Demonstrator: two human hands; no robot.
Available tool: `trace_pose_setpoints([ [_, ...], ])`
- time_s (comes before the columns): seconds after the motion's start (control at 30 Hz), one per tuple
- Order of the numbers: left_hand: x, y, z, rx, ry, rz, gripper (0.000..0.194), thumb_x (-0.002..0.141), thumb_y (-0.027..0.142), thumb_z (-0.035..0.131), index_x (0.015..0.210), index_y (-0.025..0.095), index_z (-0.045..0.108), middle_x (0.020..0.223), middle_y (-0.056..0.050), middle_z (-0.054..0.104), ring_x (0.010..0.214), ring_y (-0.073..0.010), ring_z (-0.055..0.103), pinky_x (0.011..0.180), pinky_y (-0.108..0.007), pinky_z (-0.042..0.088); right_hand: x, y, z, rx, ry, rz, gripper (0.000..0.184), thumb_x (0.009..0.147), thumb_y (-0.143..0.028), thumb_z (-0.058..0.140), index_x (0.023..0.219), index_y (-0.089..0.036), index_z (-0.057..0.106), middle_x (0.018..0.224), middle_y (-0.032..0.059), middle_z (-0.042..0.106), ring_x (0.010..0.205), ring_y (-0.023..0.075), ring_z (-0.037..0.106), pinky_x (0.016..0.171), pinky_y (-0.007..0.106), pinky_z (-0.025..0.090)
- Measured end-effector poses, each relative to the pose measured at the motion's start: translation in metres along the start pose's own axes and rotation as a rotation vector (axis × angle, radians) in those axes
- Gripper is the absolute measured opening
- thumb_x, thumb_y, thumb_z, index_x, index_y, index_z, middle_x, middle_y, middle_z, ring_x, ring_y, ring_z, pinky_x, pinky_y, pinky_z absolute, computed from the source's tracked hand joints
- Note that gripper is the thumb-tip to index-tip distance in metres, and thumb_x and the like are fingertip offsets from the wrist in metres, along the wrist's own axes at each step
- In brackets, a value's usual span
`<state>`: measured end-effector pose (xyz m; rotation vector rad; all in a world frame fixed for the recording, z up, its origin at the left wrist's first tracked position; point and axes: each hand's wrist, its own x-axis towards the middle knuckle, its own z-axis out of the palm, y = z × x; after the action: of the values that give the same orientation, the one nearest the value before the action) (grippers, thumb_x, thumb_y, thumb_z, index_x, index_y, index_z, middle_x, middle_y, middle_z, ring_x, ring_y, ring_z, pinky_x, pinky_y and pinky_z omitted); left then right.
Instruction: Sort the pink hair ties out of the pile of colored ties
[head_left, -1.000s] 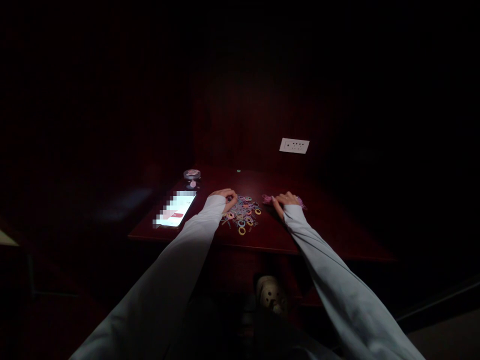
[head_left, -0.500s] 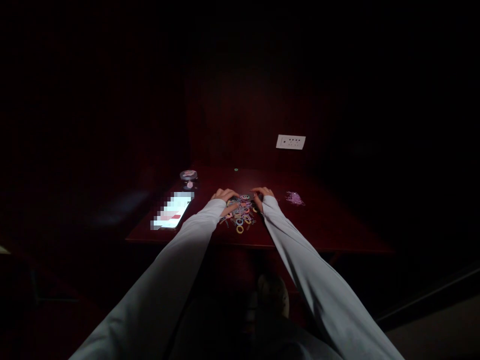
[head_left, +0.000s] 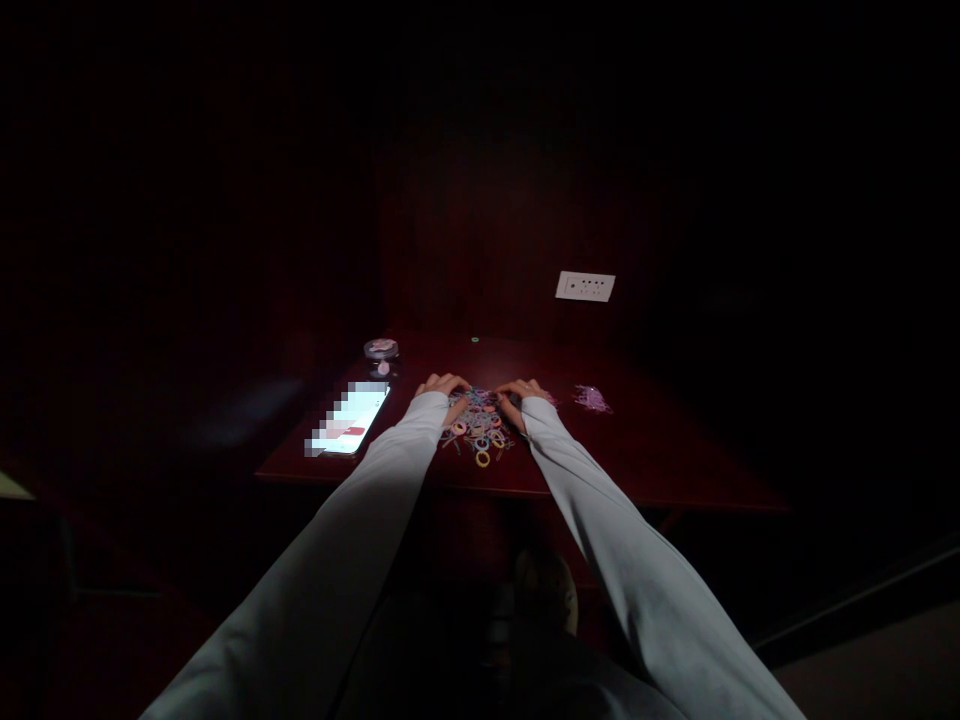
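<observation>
A loose pile of small colourful hair ties [head_left: 478,425] lies on the dark red table, with thin bands and thicker rings mixed together. My left hand [head_left: 442,390] rests at the pile's left edge, fingers curved over it and thumb apart. On the opposite side my right hand [head_left: 523,392] reaches in from the right, its fingertips and thumb at the pile's upper right, a small gap between them. Neither hand visibly grips a single tie. Off to the right sits a separate clump of purple hair ties [head_left: 593,399].
A lit phone [head_left: 356,420] lies on the table [head_left: 660,460] at the left. Behind it stands a clear round jar [head_left: 382,357] with a lid. One small green ring [head_left: 475,340] lies near the back wall, below a white socket plate [head_left: 586,287].
My right hand has moved slightly left over the pile, and a few purplish ties now show beside its right edge. My left hand has shifted slightly and stays at the pile's left.
</observation>
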<state>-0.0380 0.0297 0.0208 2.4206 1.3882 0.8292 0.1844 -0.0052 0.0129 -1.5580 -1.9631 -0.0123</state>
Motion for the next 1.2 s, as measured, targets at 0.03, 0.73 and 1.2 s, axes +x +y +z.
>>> trace_pose_setpoints([
  [0.03, 0.000, 0.001, 0.000, -0.003, 0.009, 0.001, 0.019, 0.091, 0.023, 0.064, 0.109, 0.027, 0.071, 0.123, -0.003, 0.072, 0.119, -0.0265, 0.056, 0.098, -0.038, 0.041, -0.001, 0.000, -0.001, 0.023, 0.002, -0.021, 0.023, 0.099, -0.034, 0.057, 0.110, -0.028, 0.077, 0.101, 0.0057, 0.073, 0.100, 0.0244, 0.055, 0.093, 0.039, 0.044],
  [0.73, 0.003, 0.001, 0.001, -0.007, 0.040, -0.011, 0.009, 0.090, 0.028, 0.068, 0.097, 0.026, 0.072, 0.112, -0.003, 0.072, 0.111, -0.0244, 0.058, 0.095, -0.036, 0.043, -0.006, -0.015, 0.001, -0.083, -0.063, -0.098, 0.027, 0.103, -0.035, 0.056, 0.116, -0.027, 0.078, 0.109, 0.0078, 0.074, 0.106, 0.0273, 0.055, 0.097, 0.042, 0.042],
  [1.2, 0.007, -0.004, 0.010, 0.051, 0.174, -0.115, 0.017, 0.091, 0.021, 0.060, 0.077, 0.023, 0.069, 0.088, -0.003, 0.069, 0.093, -0.0203, 0.062, 0.082, -0.029, 0.046, -0.004, -0.009, 0.001, -0.023, -0.093, -0.088, 0.026, 0.102, -0.031, 0.057, 0.115, -0.029, 0.080, 0.104, 0.0075, 0.073, 0.101, 0.0252, 0.054, 0.094, 0.038, 0.043],
])
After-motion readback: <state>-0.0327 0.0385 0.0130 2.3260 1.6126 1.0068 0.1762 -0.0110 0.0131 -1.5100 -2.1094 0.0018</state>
